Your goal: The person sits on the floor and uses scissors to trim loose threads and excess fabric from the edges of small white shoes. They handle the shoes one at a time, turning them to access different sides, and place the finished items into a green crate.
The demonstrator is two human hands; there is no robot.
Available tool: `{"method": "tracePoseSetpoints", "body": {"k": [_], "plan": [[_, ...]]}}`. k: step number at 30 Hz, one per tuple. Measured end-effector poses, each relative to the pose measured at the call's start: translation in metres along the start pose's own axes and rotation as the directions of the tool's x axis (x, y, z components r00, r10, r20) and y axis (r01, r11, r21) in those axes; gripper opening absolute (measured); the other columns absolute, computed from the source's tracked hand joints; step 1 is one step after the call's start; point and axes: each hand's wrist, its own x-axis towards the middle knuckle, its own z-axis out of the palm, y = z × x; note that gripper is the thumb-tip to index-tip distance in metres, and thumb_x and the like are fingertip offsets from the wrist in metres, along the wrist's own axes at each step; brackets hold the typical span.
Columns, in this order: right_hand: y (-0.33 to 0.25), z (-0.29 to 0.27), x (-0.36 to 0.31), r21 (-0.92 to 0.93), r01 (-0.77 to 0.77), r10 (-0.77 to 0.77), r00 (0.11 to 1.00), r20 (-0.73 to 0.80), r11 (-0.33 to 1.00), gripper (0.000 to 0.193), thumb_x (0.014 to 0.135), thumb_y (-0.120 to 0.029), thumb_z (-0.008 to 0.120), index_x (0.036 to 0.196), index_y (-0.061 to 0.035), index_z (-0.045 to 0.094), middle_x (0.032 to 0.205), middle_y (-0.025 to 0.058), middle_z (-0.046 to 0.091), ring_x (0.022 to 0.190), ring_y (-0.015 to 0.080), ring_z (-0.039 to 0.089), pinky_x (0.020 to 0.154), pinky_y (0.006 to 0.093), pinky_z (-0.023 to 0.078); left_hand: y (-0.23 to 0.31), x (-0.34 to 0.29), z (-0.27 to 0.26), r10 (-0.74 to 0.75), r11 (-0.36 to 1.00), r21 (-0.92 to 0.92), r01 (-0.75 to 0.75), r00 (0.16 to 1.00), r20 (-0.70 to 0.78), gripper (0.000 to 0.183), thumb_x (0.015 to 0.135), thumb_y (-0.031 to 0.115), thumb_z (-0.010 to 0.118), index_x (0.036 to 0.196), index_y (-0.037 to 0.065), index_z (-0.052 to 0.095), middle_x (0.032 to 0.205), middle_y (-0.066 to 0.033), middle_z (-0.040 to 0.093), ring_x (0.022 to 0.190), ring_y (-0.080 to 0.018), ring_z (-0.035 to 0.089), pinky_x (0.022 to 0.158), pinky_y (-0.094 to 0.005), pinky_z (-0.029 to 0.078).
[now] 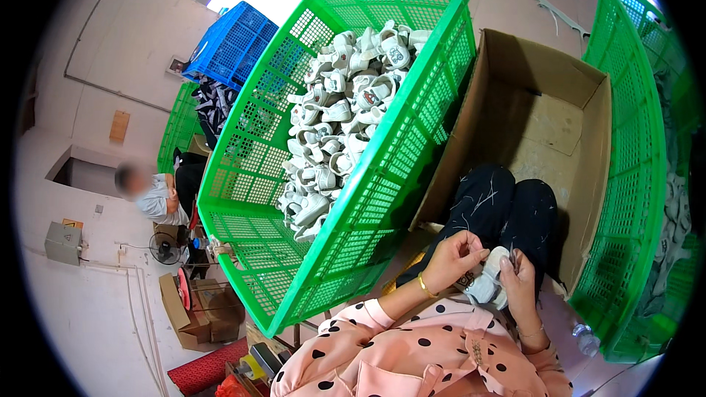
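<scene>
A small white shoe point(483, 284) rests at my lap, between my hands. My left hand point(457, 259) is closed in a pinch beside the shoe's upper end; whatever is between the fingertips is too small to make out. On the shoe's other side, my right hand point(519, 279) is closed around a small dark pointed tool point(512, 251), whose tip sticks up past the fingers. Its handle is hidden in the palm. Loose white threads cling to my dark trousers point(482, 198).
A big green plastic crate point(368, 198) heaped with small white shoes point(334, 114) stands to the left. Ahead of my knees is an open cardboard box point(599, 132), with another green crate point(625, 176) at its right. A person point(162, 195) sits far left, near a blue crate point(234, 44).
</scene>
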Motion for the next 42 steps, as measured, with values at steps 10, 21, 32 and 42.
{"method": "tracePoseSetpoints", "body": {"k": [10, 21, 32, 42], "plan": [[0.006, -0.005, -0.002, 0.053, -0.011, 0.010, 1.000, 0.015, 0.999, 0.019, 0.096, -0.019, 0.058, 0.087, -0.0021, 0.055, 0.077, -0.0036, 0.052, 0.069, 0.0025, 0.043, 0.061, 0.0202, 0.039, 0.006, 0.000, 0.004, 0.002, 0.999, -0.043, -0.002, 1.000, 0.004, 0.009, 0.092, 0.006, 0.064, 0.097, 0.001, 0.058, 0.090, -0.0019, 0.065, 0.081, -0.0061, 0.059, 0.074, -0.0213, 0.049], [0.002, 0.000, -0.007, 0.056, -0.016, 0.017, 1.000, -0.018, 0.998, 0.024, 0.097, -0.019, 0.058, 0.079, -0.0066, 0.048, 0.070, -0.0073, 0.042, 0.063, 0.0008, 0.037, 0.055, 0.0191, 0.032, -0.001, 0.000, 0.002, 0.073, 0.994, -0.083, -0.071, 0.997, 0.026, 0.009, 0.095, 0.004, 0.060, 0.101, 0.002, 0.055, 0.097, -0.0028, 0.064, 0.085, -0.0067, 0.058, 0.079, -0.0224, 0.048], [0.004, 0.001, -0.006, 0.016, 0.004, -0.003, 1.000, -0.021, 1.000, 0.022, 0.097, -0.020, 0.058, 0.083, -0.0047, 0.052, 0.072, -0.0060, 0.046, 0.066, 0.0013, 0.039, 0.057, 0.0197, 0.034, -0.004, -0.004, -0.004, 0.051, 0.995, -0.085, -0.046, 0.998, 0.048, 0.008, 0.095, 0.006, 0.061, 0.098, 0.004, 0.055, 0.094, -0.0005, 0.062, 0.083, -0.0055, 0.058, 0.077, -0.0209, 0.048], [-0.002, 0.004, -0.006, 0.049, -0.023, 0.024, 0.999, -0.021, 0.999, 0.021, 0.097, -0.019, 0.058, 0.083, -0.0044, 0.052, 0.073, -0.0065, 0.047, 0.065, 0.0010, 0.039, 0.056, 0.0188, 0.034, -0.006, -0.004, 0.003, 0.050, 0.997, -0.071, -0.043, 0.994, 0.095, 0.019, 0.095, 0.009, 0.062, 0.111, 0.002, 0.055, 0.098, -0.0019, 0.063, 0.091, -0.0059, 0.057, 0.079, -0.0223, 0.048]]}}
